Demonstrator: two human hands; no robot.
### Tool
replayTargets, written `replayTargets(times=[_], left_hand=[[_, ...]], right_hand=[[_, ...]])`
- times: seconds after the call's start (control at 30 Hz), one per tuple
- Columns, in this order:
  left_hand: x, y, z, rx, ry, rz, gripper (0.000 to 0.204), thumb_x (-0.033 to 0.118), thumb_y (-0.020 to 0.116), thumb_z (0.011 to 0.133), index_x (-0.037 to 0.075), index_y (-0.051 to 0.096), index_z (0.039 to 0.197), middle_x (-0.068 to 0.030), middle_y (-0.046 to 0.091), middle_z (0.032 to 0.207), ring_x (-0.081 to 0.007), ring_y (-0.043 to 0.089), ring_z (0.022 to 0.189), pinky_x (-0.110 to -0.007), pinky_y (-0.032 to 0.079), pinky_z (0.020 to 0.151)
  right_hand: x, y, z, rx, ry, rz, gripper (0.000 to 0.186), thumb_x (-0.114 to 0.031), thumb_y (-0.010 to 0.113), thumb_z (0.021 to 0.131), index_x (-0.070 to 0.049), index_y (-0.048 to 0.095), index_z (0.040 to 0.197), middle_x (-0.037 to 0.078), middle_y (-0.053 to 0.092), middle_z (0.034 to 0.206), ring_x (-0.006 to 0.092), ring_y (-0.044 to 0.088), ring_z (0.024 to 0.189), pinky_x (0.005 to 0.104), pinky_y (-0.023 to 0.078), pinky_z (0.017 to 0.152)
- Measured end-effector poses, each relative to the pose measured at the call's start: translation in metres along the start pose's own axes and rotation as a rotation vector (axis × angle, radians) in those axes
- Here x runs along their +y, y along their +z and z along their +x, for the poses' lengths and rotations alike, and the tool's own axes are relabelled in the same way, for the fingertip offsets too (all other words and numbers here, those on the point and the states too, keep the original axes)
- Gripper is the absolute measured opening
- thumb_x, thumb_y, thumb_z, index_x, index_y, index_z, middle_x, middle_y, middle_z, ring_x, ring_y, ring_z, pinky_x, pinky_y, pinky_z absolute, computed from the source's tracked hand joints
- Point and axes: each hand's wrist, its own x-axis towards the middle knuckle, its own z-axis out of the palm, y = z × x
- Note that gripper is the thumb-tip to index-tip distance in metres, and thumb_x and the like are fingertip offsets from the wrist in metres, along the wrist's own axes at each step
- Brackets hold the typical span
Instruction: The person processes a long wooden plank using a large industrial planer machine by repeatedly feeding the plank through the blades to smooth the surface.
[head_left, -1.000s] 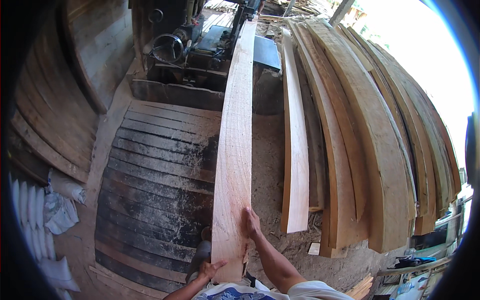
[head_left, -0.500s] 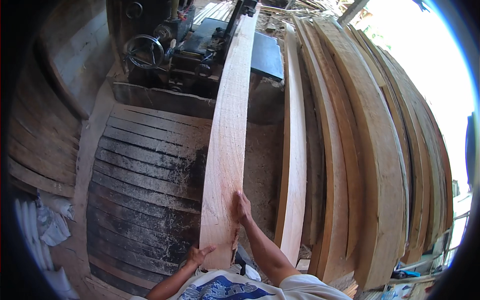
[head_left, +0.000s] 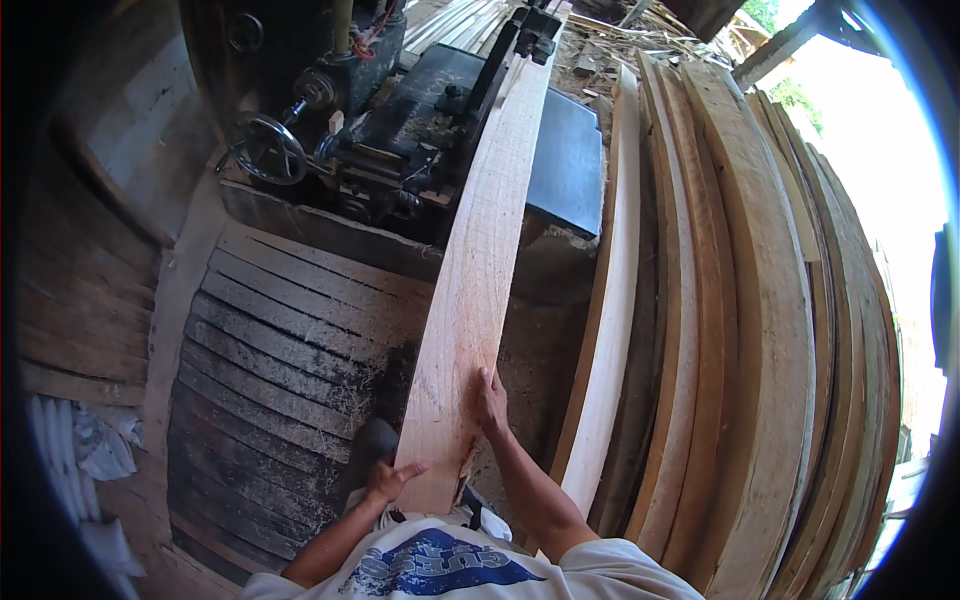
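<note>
A long, pale wooden plank [head_left: 475, 270] runs away from my body and lies across a dark woodworking machine [head_left: 420, 130] at the far end. My left hand [head_left: 393, 480] grips its near left edge, thumb over the top face and fingers out of sight beneath. Farther along, my right hand [head_left: 491, 402] holds the right edge, its thumb pointing up beside the board and its other fingers mostly hidden. The near end, rough at its right corner, reaches almost to my shirt. A guide on the machine stands along the plank's far left side.
Several long boards [head_left: 745, 300] lean in a row on the right. The machine has a handwheel [head_left: 268, 148] on its left and a flat metal table [head_left: 566, 165] right of the plank. Sawdust covers the slatted floor [head_left: 270, 380]. White bags [head_left: 100, 445] lie at the left.
The machine appears larger and nearer, and the plank's far part has shifted right in view. A dark shoe now shows beside the plank's near left edge. Both hands keep their hold.
</note>
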Motion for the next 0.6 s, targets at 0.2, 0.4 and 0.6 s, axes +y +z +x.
replayTargets(times=[0.2,0.4,0.6], left_hand=[[0.072,0.0,0.102,0.016,-0.023,0.078,0.068,0.062,0.073,0.065,0.005,0.072,0.101,-0.0166,0.07,0.099,-0.027,0.067,0.093,-0.035,0.05,0.081],[0.223,-0.013,0.183,0.004,-0.084,0.113,0.078,0.074,0.069,0.057,0.005,0.073,0.095,-0.0195,0.07,0.097,-0.0274,0.068,0.092,-0.036,0.051,0.079],[0.264,-0.012,0.31,-0.025,-0.231,0.239,0.085,0.075,0.069,0.056,0.0,0.072,0.095,-0.0224,0.069,0.094,-0.0301,0.068,0.089,-0.038,0.052,0.079]], right_hand=[[-0.007,-0.017,0.035,-0.072,-0.067,-0.022,0.059,-0.031,0.061,0.092,-0.006,0.04,0.142,0.016,0.055,0.121,0.0214,0.053,0.11,0.0319,0.043,0.094],[-0.056,-0.042,0.041,-0.105,-0.128,-0.368,0.05,-0.023,0.065,0.089,-0.005,0.052,0.133,0.014,0.057,0.102,0.0226,0.06,0.09,0.0342,0.048,0.084],[-0.095,-0.026,0.121,0.01,-0.218,-0.552,0.041,-0.025,0.064,0.09,-0.003,0.059,0.125,0.008,0.053,0.076,0.0184,0.054,0.08,0.0297,0.046,0.075]])
